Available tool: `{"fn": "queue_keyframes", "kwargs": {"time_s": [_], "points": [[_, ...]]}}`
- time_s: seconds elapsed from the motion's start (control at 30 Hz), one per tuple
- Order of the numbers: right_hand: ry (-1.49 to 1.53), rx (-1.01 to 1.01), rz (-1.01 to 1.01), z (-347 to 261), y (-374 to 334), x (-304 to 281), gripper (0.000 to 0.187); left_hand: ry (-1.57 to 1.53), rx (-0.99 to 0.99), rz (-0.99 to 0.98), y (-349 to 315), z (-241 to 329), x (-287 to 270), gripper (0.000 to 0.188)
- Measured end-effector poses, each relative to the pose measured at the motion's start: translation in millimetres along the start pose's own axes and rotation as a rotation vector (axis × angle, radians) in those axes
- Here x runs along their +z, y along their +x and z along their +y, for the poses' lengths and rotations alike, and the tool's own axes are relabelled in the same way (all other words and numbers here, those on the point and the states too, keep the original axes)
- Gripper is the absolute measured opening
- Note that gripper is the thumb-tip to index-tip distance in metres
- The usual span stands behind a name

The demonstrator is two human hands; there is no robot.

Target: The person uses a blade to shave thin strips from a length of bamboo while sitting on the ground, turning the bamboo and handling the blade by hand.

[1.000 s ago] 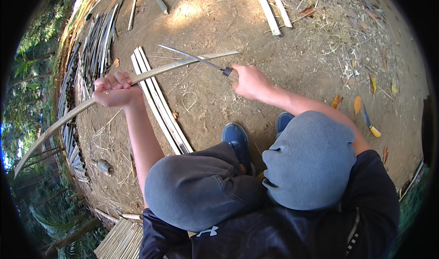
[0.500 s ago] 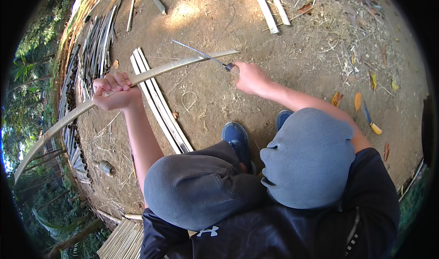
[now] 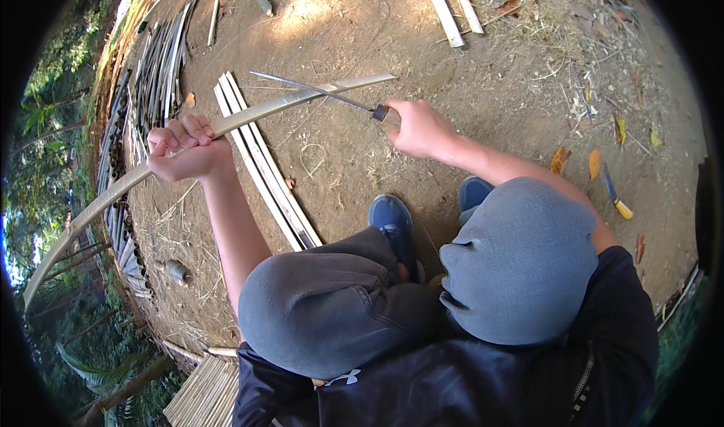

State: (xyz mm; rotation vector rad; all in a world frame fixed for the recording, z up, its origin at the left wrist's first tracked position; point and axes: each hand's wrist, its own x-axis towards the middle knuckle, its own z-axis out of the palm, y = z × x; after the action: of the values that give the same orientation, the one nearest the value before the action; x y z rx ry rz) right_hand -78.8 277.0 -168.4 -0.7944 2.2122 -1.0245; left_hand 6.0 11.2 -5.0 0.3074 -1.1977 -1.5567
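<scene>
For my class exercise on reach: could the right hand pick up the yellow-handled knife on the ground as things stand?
Probably not: the right hand grips a bladed tool, though the yellow-handled knife lies uncovered to its right.

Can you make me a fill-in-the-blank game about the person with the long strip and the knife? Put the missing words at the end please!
1. The right hand holds a long, thin knife by its ____.
2. Only ____ hand, the left hand, grips the long pale strip.
3. A second knife lies on the ground at the person's ____ side.
4. The person's shoes are coloured ____.

Missing words: handle; one; right; blue.
</scene>
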Motion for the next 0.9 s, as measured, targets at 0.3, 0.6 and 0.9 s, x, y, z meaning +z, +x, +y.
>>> {"fn": "queue_keyframes", "kwargs": {"time_s": [0.3, 0.6, 0.9], "points": [[0.174, 0.216, 0.056, 28.1, 12.9, -7.8, 0.016, -0.091, 0.09, 0.054, 4.3, -3.2, 3.8, 0.023], [-0.072, 0.153, 0.033, 12.7, 6.7, -14.3, 0.021, 0.029, 0.038, -0.079, -2.8, -17.2, -7.5, 0.023], [-0.02, 0.182, -0.006, 25.5, 22.4, -6.3, 0.023, -0.021, 0.024, -0.113, 1.5, -18.8, -10.4, 0.028]]}}
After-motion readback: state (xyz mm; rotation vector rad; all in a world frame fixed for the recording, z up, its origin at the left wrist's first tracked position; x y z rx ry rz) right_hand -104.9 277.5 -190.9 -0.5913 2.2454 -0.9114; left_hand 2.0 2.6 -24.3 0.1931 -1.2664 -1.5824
